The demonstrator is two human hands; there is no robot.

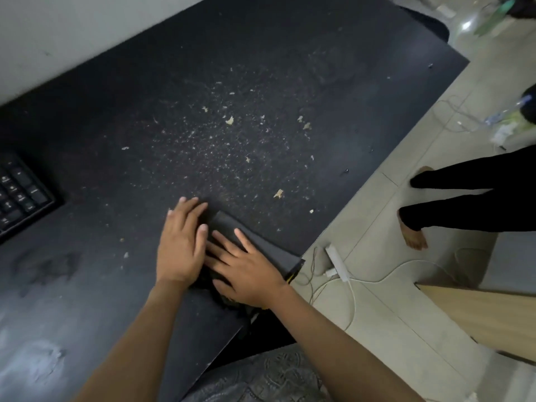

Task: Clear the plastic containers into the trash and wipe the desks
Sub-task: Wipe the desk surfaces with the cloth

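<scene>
Both flat, straight-fingered hands, left hand (pixel 180 245) and right hand (pixel 245 271), pressed the dark cloth (pixel 255 242) low in the frame, gripping nothing, the crumbs (pixel 232 134) lying above toward upper centre.

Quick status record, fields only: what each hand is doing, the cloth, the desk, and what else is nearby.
left hand: flat, fingers straight, pressing on the cloth
right hand: flat on the same cloth, beside the left
cloth: dark, folded, lying at the desk's near right edge
desk: black, not yet wiped
crumbs: pale bits scattered ahead of the hands
keyboard: at the left edge
power strip: white, on the floor
plastic containers: none in view
</scene>
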